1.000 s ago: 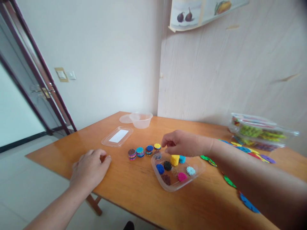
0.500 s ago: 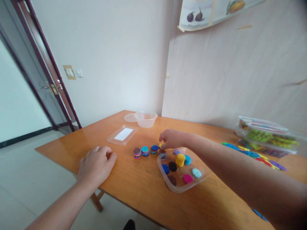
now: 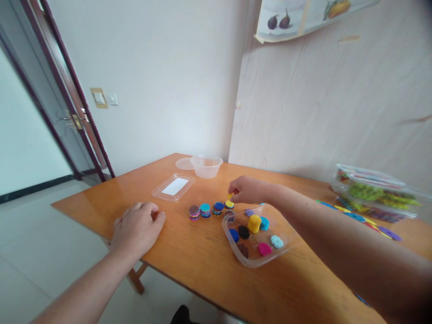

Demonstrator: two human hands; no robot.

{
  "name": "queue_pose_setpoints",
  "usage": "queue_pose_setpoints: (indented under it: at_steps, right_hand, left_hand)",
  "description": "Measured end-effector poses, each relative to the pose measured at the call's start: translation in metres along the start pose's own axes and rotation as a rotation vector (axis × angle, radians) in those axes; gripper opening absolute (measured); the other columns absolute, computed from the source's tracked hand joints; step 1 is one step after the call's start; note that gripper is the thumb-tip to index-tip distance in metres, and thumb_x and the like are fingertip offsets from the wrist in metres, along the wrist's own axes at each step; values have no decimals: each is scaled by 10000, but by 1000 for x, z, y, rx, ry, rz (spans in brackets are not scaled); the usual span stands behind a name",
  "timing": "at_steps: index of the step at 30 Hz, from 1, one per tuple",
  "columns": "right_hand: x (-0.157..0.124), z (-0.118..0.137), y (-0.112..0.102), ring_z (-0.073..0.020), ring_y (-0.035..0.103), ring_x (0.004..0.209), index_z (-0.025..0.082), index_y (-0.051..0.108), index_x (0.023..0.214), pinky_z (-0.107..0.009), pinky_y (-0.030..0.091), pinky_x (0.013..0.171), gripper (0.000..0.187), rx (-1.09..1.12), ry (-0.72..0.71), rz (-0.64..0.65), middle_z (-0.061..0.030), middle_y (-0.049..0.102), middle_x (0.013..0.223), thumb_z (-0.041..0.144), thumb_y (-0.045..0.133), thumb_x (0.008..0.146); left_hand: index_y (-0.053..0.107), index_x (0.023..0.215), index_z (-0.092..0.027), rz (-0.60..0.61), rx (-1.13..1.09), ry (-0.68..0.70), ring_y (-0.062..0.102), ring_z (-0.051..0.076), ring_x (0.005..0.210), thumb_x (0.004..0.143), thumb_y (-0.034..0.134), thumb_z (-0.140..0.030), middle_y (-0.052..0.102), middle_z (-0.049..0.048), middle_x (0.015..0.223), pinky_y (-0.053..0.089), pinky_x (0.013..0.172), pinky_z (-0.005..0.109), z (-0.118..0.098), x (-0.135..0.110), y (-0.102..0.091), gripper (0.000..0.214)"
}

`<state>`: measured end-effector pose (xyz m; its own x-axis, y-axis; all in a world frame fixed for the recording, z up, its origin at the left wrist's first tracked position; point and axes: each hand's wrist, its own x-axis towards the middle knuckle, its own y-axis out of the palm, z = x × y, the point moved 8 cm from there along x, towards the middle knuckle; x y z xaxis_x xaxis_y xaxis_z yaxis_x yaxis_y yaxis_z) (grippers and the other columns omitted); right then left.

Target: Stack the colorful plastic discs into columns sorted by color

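My right hand (image 3: 248,190) pinches a small yellow disc (image 3: 230,196), seen partly between thumb and fingers. Just below it stands a short stack with a yellow top (image 3: 229,204), at the right end of a row. The row's other stacks of thin notched discs have a blue top (image 3: 218,206), a turquoise top (image 3: 204,208) and a brown top (image 3: 194,210). Under my right forearm sits a clear plastic tray (image 3: 249,263) holding a tall yellow stack (image 3: 254,223) and several coloured discs. My left hand (image 3: 140,227) rests loosely on the table, thumb apart, holding nothing.
Behind the row lie a clear lid with a white label (image 3: 174,186) and a translucent bowl (image 3: 206,167) beside a round lid (image 3: 184,164). At the right are coloured flat pieces (image 3: 354,217) and stacked clear boxes (image 3: 374,189). The wooden table (image 3: 189,252) ends near my left arm.
My right hand has lifted slightly off the rightmost stack, whose yellow top now shows with a yellow disc above it in my fingers. My left hand stays in place; the view has shifted slightly.
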<state>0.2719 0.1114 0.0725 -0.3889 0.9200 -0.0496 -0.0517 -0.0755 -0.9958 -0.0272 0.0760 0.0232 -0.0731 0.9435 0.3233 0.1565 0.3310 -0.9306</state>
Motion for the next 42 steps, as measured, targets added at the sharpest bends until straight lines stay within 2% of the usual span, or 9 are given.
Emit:
queue_pose_setpoints:
  at_steps: [7, 11, 14, 21, 29, 32, 37, 42]
  right_hand:
    - [-59, -8, -22, -166, 623, 767, 216, 711, 1011, -245, 438, 645, 275, 63, -34, -136, -28, 723, 913, 263, 603, 763]
    - [-90, -7, -18, -171, 616, 764, 212, 707, 1014, -266, 438, 684, 262, 48, -35, -136, -40, 709, 902, 281, 608, 782]
    - [-102, -6, -11, -175, 615, 776, 214, 705, 1001, -271, 432, 702, 242, 34, -38, -128, -42, 698, 892, 262, 594, 792]
    - [-108, -4, -2, -166, 613, 779, 222, 667, 1077, -261, 412, 668, 307, 62, -32, -132, -37, 696, 943, 252, 613, 777]
    - [-101, -4, -19, -186, 623, 812, 224, 648, 1093, -287, 431, 709, 291, 24, 13, -158, -46, 696, 973, 346, 581, 838]
    - [-100, 0, -19, -235, 620, 945, 229, 631, 1164, -335, 444, 812, 394, -27, -19, -114, -68, 683, 1066, 408, 615, 813]
    - [-101, -2, -6, -322, 519, 1177, 224, 516, 1372, -437, 391, 987, 680, -87, -42, -66, -120, 578, 1300, 429, 674, 743]
    - [-100, -8, -1, -324, 500, 1206, 232, 451, 1438, -441, 368, 1015, 721, -92, -40, -71, -126, 556, 1339, 417, 650, 770]
  left_hand:
    - [634, 956, -254, -6, 1, 9, 592, 319, 1030, 844, 384, -501, 648, 86, 1063, 438, 824, 463, 0, 0, 0, 369]
    - [637, 960, -250, 0, -1, 9, 591, 326, 1023, 845, 382, -506, 647, 98, 1067, 436, 823, 471, 0, 1, -1, 380]
    - [635, 968, -246, 2, 2, 17, 592, 328, 1018, 847, 378, -505, 646, 105, 1069, 437, 813, 467, -1, 1, -1, 385]
    - [625, 962, -245, 4, 2, 18, 595, 325, 1013, 852, 372, -500, 647, 105, 1056, 440, 805, 458, -1, 1, 0, 376]
    - [634, 975, -241, -4, 2, 16, 591, 332, 1028, 848, 374, -509, 649, 112, 1078, 441, 825, 476, -2, 1, -1, 395]
    - [641, 967, -237, -4, -4, 20, 593, 328, 1022, 848, 376, -504, 653, 115, 1073, 445, 816, 468, -3, 0, -2, 394]
    - [633, 950, -245, -7, -1, 22, 591, 325, 1026, 855, 374, -500, 655, 109, 1057, 445, 803, 466, -2, -1, -3, 376]
    - [635, 964, -243, -9, -4, 22, 595, 323, 1021, 855, 375, -499, 653, 111, 1067, 444, 809, 464, -3, 0, -3, 381]
